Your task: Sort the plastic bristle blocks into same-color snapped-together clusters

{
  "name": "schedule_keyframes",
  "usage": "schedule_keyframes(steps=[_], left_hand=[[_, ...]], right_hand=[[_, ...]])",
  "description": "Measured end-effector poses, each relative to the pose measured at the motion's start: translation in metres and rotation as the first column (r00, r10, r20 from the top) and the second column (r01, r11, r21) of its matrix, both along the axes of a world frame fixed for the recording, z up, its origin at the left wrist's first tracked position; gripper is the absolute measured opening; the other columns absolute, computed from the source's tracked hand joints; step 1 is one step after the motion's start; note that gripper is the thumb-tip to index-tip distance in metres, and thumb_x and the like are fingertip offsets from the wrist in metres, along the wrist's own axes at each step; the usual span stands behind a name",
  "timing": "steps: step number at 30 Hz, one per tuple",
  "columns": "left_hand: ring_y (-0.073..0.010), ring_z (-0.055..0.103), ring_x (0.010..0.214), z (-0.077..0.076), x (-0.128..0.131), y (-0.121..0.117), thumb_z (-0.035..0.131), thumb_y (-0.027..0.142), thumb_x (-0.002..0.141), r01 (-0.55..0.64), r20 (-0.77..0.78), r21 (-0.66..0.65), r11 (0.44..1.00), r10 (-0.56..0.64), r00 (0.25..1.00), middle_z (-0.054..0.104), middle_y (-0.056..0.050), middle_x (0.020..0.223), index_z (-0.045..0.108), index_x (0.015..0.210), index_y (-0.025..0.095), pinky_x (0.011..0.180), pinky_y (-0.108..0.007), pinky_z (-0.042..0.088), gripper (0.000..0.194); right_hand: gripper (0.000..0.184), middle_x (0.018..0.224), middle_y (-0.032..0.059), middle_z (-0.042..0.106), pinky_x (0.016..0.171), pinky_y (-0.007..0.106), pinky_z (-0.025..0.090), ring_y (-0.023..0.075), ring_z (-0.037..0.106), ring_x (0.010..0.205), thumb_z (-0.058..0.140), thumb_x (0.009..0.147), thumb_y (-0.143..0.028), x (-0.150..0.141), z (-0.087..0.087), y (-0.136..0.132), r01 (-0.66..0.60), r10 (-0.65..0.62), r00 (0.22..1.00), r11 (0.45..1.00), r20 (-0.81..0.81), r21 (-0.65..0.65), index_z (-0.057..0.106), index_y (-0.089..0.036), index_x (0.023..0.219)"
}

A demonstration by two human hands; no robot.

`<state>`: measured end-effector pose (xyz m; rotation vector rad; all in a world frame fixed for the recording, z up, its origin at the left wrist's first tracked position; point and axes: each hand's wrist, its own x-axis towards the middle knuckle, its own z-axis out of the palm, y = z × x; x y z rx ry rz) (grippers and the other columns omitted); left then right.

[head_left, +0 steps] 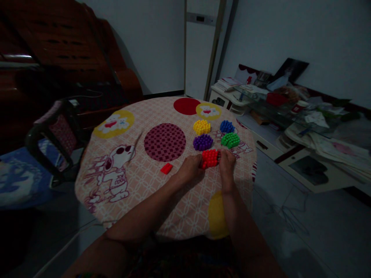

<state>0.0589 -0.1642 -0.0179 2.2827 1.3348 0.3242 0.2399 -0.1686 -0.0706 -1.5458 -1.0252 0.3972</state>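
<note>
A cluster of red beads [210, 158] is held between my two hands near the right side of the round table. My left hand [191, 165] has its fingers closed on the cluster's left end, and my right hand [227, 159] grips its right end. Just beyond lie a purple bead cluster [203, 142] and a green bead cluster [230, 140]. Farther back are a yellow bead cluster [202, 127] and a blue bead cluster [227, 126]. A small flat red piece [166, 168] rests on the cloth left of my left hand.
A patterned tablecloth [150, 185] covers the round table. A chair [58, 143] stands at the left, with a wooden sofa [72, 58] behind it. On the right, a low cabinet [307, 162] holds papers and clutter. A tall white unit [199, 54] stands at the back.
</note>
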Motion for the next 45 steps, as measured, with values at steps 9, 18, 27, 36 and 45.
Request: schedule_keyframes(steps=[9, 18, 27, 36, 45], left_hand=[[-0.0186, 0.060, 0.070, -0.004, 0.007, -0.006, 0.058, 0.018, 0.075, -0.051, 0.107, 0.004, 0.999, 0.051, 0.993, 0.066, -0.005, 0.074, 0.060, 0.078, 0.019, 0.061, -0.029, 0.038, 0.004], [-0.0177, 0.059, 0.070, 0.005, 0.002, 0.000, 0.061, 0.021, 0.077, 0.006, 0.042, 0.038, 0.999, -0.008, 0.999, 0.068, -0.005, 0.077, 0.064, 0.078, 0.018, 0.063, -0.028, 0.038, 0.004], [-0.0190, 0.061, 0.074, 0.047, -0.098, 0.039, 0.070, 0.039, 0.077, -0.119, -0.343, 0.094, 0.988, 0.144, 0.928, 0.072, -0.006, 0.082, 0.068, 0.083, 0.019, 0.060, -0.027, 0.033, 0.021], [-0.0157, 0.059, 0.068, 0.029, -0.121, 0.040, 0.069, 0.023, 0.066, 0.045, -0.296, -0.192, 0.980, -0.102, 0.950, 0.070, 0.000, 0.074, 0.071, 0.078, 0.020, 0.058, -0.025, 0.031, 0.012], [-0.0142, 0.060, 0.069, 0.038, -0.058, 0.015, 0.059, 0.025, 0.085, 0.219, 0.034, -0.032, 0.975, -0.218, 0.975, 0.070, -0.002, 0.078, 0.070, 0.085, 0.016, 0.063, -0.025, 0.036, 0.014]], right_hand=[[0.035, 0.074, 0.0015, 0.065, 0.066, 0.029, 0.043, 0.0166, 0.051, 0.066, 0.045, 0.089, -0.045, -0.001, 0.000, 0.001, 0.010, -0.010, 0.999, 1.000, -0.042, 0.007, 0.066, -0.019, 0.079], [0.035, 0.073, 0.0005, 0.063, 0.065, 0.029, 0.042, 0.0162, 0.050, 0.066, 0.045, 0.089, -0.046, -0.001, 0.000, 0.001, 0.007, -0.007, 0.998, 1.000, -0.055, 0.000, 0.066, -0.019, 0.079], [0.035, 0.071, -0.0013, 0.061, 0.063, 0.028, 0.039, 0.0153, 0.048, 0.064, 0.045, 0.090, -0.046, -0.001, -0.001, 0.000, 0.008, -0.008, 1.000, 1.000, -0.029, 0.005, 0.065, -0.019, 0.079], [0.036, 0.072, 0.0005, 0.063, 0.066, 0.029, 0.041, 0.0165, 0.051, 0.066, 0.046, 0.089, -0.046, -0.001, -0.001, 0.001, 0.016, -0.017, 0.999, 1.000, -0.049, -0.004, 0.067, -0.018, 0.080], [0.036, 0.072, 0.0013, 0.065, 0.065, 0.029, 0.041, 0.0167, 0.051, 0.066, 0.046, 0.090, -0.046, -0.001, 0.000, 0.000, 0.020, -0.020, 0.999, 1.000, -0.028, 0.005, 0.066, -0.018, 0.079]])
